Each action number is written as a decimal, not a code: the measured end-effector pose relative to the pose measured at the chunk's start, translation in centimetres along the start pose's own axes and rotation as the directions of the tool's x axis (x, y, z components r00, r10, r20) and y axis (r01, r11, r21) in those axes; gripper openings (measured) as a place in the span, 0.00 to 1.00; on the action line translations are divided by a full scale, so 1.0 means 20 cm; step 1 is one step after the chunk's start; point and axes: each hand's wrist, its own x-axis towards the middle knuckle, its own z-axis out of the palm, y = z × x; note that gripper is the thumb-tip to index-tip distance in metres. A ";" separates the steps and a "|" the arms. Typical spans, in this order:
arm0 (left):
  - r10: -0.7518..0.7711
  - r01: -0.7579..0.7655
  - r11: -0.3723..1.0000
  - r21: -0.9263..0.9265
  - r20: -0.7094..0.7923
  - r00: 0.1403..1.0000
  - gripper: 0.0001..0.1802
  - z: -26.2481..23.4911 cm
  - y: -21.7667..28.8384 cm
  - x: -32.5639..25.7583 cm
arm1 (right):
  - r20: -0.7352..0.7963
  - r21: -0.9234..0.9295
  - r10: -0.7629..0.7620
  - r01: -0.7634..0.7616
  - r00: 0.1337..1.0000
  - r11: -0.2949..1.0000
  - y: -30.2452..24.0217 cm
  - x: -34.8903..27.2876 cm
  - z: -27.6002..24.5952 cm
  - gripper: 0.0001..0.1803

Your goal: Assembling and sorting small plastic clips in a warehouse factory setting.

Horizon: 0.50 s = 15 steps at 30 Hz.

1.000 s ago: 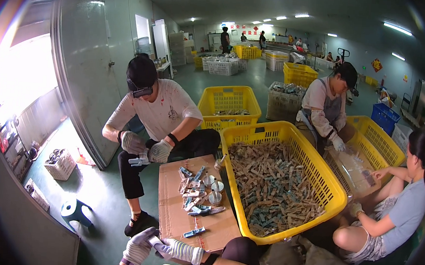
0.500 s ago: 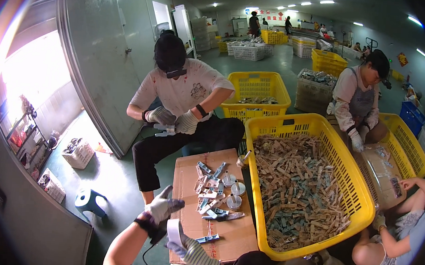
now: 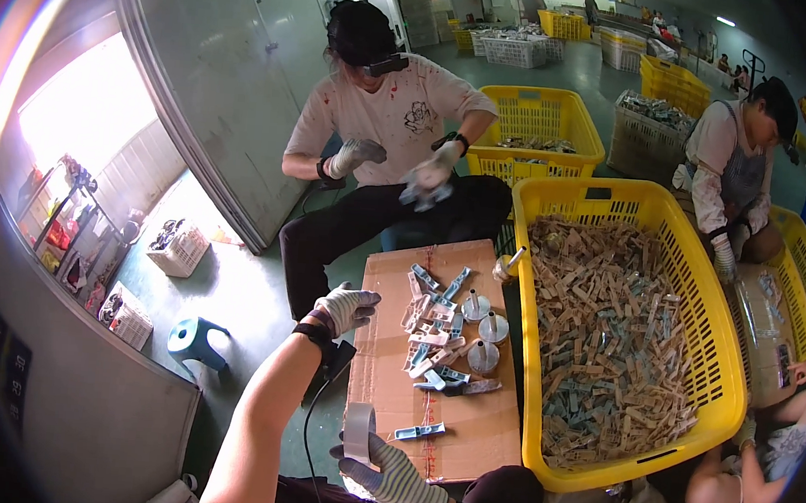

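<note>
My right hand [image 3: 398,483], in a striped glove, grips a pale roll of tape [image 3: 358,433] by its lower part, over the near left corner of a cardboard box [image 3: 382,353]. My gloved left hand [image 3: 347,309] is raised at the box's left edge, fingers stretched toward the box and holding nothing. On the box lies a loose pile of pink, white and blue plastic clips [image 3: 429,342]. One blue clip [image 3: 419,431] rests apart, nearest the tape. Beside the pile stand three round silvery pieces with upright stems [image 3: 483,356].
Right of the box is a big yellow basket [image 3: 531,391] full of clips. Across the box a seated person [image 3: 403,111] in gloves handles blurred pieces; two other people sit at the right. A dark cable [image 3: 308,432] hangs from my left wrist. A blue stool [image 3: 198,342] stands left.
My view has shifted, so the scene sits lower and further right. My left hand has moved away from the tape, toward the box's far part. The tape stays in my right hand.
</note>
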 end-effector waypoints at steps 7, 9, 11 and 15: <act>0.116 -0.064 0.972 0.226 -0.224 0.968 0.30 0.03 -0.08 0.07 | 0.019 -0.096 -0.017 0.019 1.000 0.995 0.01 0.01 0.00 0.25; 0.143 -0.064 0.946 0.317 -0.236 0.961 0.38 0.14 -0.04 -0.04 | 0.010 -0.134 -0.045 0.046 0.999 0.990 -0.03 0.01 -0.01 0.26; 0.139 0.010 0.927 0.376 -0.366 0.920 0.50 0.18 -0.04 -0.08 | -0.077 -0.042 -0.047 0.044 0.996 0.998 -0.09 0.00 0.03 0.22; 0.204 0.067 0.842 0.535 -0.432 0.879 0.58 0.02 -0.06 0.04 | 0.011 -0.067 -0.017 0.018 1.000 0.998 -0.05 0.01 0.03 0.32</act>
